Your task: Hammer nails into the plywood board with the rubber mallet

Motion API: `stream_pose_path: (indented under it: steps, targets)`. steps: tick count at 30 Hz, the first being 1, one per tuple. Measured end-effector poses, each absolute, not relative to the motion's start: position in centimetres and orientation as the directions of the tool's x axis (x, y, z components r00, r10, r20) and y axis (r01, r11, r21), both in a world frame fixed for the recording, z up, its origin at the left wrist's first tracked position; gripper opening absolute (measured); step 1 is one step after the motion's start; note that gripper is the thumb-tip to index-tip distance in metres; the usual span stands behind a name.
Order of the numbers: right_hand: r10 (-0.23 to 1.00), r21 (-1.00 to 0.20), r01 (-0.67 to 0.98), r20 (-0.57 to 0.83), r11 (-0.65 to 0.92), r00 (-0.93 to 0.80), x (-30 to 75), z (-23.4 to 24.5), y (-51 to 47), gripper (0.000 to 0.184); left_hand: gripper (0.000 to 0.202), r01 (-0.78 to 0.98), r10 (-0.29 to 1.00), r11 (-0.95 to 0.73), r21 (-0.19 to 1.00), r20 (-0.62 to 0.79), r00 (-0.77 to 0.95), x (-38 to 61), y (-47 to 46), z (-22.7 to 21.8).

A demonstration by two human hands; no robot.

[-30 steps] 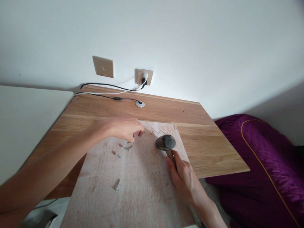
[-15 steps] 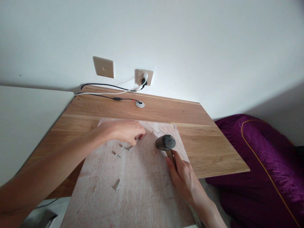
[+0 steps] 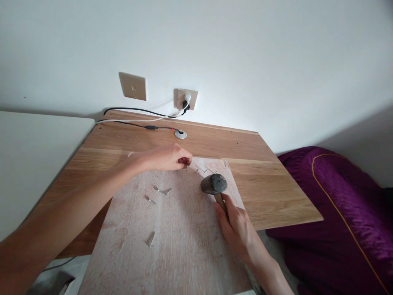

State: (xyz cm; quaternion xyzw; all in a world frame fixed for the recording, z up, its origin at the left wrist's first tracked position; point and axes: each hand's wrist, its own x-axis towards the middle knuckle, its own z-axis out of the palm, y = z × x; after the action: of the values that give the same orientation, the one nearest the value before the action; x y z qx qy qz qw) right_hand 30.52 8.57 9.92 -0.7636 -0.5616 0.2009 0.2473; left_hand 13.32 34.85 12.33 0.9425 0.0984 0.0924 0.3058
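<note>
Nails (image 3: 150,200) lay loose on a pale board (image 3: 184,246), left of its middle: one alone, a close pair (image 3: 162,191) slightly farther off, and another (image 3: 152,239) toward the board's near end, whose tilt I could not judge. Along the far edge of the board, three more (image 3: 205,171) made a short row toward its right corner; they seemed to stick up, though they were too small to be sure.

The left hand (image 3: 172,157) reached over the board's far edge, its fingers curled in toward the thumb. Their tips were partly hidden, so I could not tell whether they were closed on a nail; that gathered shape would suit something so slim.

Above the board's right side, the right hand (image 3: 238,223) had its fingers wrapped round the handle (image 3: 220,200) of a hammer (image 3: 214,184), close to the dark head. So short a hold probably favoured control over force. Having the loose nails on the board's left side likely put them within the left hand's reach, away from the hammer.

A wooden worktop (image 3: 270,184) under the board's far part presumably gave it backing. Beyond the board, cables (image 3: 138,120) ran to a wall socket (image 3: 192,96).
</note>
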Motion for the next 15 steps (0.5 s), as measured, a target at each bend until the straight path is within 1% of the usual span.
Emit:
stream_pose_path:
  steps: [4, 8, 15]
  targets:
    - [0.959, -0.606, 0.758, -0.026, -0.240, 0.283, 30.5, 10.0, 8.6, 0.034, 0.023, 0.086, 0.204, -0.804, 0.588, 0.138, 0.969, 13.7, 34.8, 11.5]
    - [0.960, -0.621, 0.747, -0.030, -0.237, 0.280, 30.4, 10.0, 8.5, 0.033, 0.026, 0.082, 0.190, -0.834, 0.546, 0.144, 0.971, 14.0, 34.8, 10.9]
    - [0.958, -0.633, 0.734, -0.046, -0.247, 0.283, 30.6, 9.7, 8.5, 0.033, 0.022, 0.081, 0.184, -0.870, 0.487, 0.167, 0.969, 14.0, 34.8, 10.6]
